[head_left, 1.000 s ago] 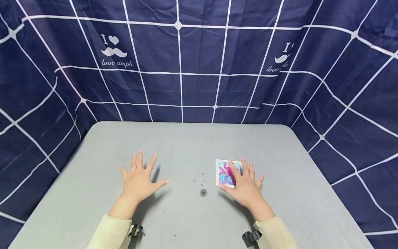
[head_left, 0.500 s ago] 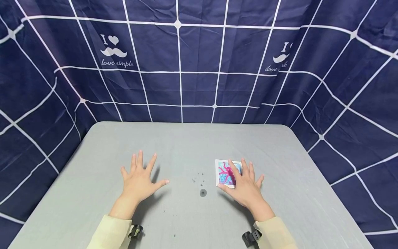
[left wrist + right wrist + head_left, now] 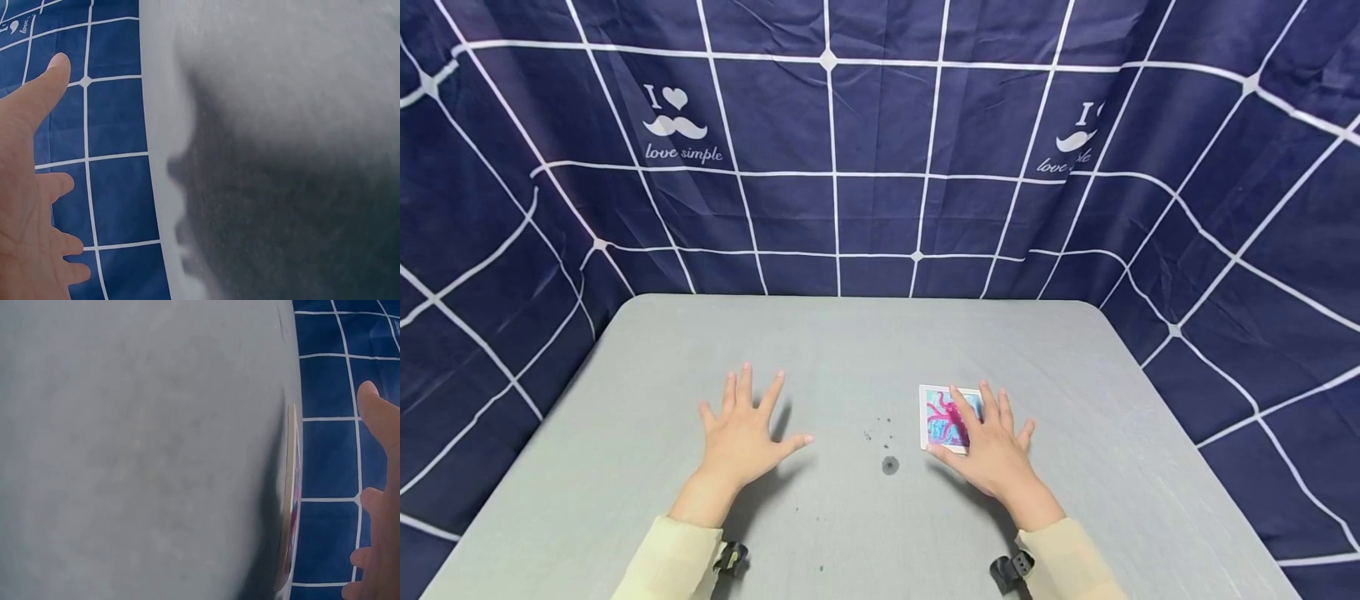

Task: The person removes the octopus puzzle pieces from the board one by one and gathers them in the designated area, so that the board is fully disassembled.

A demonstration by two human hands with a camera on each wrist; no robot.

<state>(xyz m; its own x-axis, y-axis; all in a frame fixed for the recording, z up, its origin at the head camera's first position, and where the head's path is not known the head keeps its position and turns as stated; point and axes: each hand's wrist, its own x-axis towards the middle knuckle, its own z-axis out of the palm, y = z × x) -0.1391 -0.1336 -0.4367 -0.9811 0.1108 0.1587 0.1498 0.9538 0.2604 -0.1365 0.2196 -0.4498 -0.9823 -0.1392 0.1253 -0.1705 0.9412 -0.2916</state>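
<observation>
- Left hand point(image 3: 741, 446) shifts slightly toward table point(image 3: 842, 350) centre.
- Hands stand apart, fingers spread, gripping nothing.
- Octopus tile point(image 3: 938, 423) lies on the table, below the right hand point(image 3: 997, 461), not touching it.
- Judged step: ready position; next move calls for lowering right fingers to the tile's edges.

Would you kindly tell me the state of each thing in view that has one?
Octopus tile: lying flat on the table, picture side up, partly hidden by the right hand in the head view.
Right hand: fingers spread, raised above the tile, not touching it.
Left hand: fingers spread, raised above the table, holding nothing.
Table: marked with dark specks and a round spot.
Curtain: hanging, lightly creased.
</observation>
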